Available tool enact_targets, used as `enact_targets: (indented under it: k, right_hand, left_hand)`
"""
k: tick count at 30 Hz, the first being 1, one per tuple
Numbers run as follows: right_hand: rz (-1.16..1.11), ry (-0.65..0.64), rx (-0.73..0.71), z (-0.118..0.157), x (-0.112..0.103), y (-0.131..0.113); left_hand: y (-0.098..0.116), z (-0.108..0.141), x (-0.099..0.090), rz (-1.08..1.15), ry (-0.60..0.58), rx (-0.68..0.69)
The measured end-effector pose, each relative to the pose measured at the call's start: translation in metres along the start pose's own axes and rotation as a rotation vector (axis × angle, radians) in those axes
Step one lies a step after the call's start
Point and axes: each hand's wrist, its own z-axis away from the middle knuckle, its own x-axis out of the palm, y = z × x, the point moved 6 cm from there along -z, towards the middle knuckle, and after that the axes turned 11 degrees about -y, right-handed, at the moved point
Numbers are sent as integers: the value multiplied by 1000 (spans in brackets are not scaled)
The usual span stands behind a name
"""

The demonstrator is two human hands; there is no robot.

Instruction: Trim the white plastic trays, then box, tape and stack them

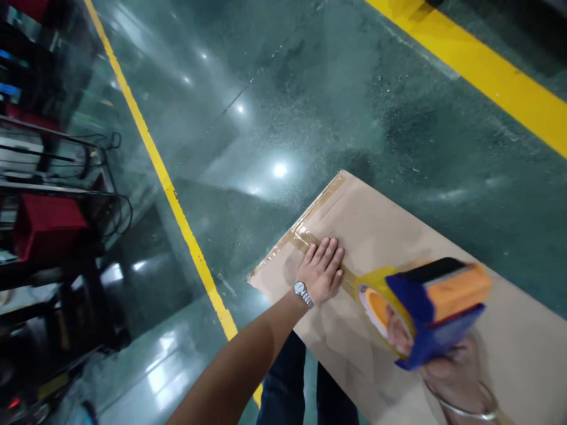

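Note:
A large brown cardboard box [381, 218] lies below me, with clear tape along its far edge. A strip of packing tape [302, 238] runs from that edge along the middle of the top face. My left hand [322, 271], with a watch on the wrist, presses flat on this strip, fingers stretched out. My right hand [456, 366], with a bangle on its wrist, grips a blue and orange tape dispenser [443, 307]. On the dispenser sits a yellow tape roll [376, 307], close to the box top. Some right-hand fingers show through the roll's core.
Green glossy floor [248, 71] surrounds the box. One yellow line [146, 136] crosses it on the left, and a wider yellow line [478, 59] at the upper right. Racks with cables and a red bin [51, 227] stand at the left.

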Motion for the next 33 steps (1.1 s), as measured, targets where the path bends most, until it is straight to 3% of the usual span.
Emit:
enact_targets:
  k: [6,11,14,18,21,26,30,33]
  right_hand:
    - [142,-66,0,-15,23,9]
    - [218,-111,-10,-11,23,12]
    - [241,-148,2,-10,24,10]
    - [256,-203,41,-12,28,6]
    - [258,-272,73,-14,31,3]
    - [245,-443,106,-26,39,-14]
    - [248,-556,167,-42,45,-31]
    - [265,-580,222,-50,44,-40]
  left_hand:
    - [-14,0,-3,398,-90,-23]
    - [-23,-1,-37,929,-172,-153]
    - [-19,-4,-50,1290,-335,-183]
    - [-13,-8,-49,1587,-540,-243]
    - [-14,-10,-44,1678,-559,-336]
    - [-28,-8,-36,1670,-446,-518]
    - [-47,-2,-35,1536,-344,-664]
    - [-74,-2,-41,1388,-282,-749]
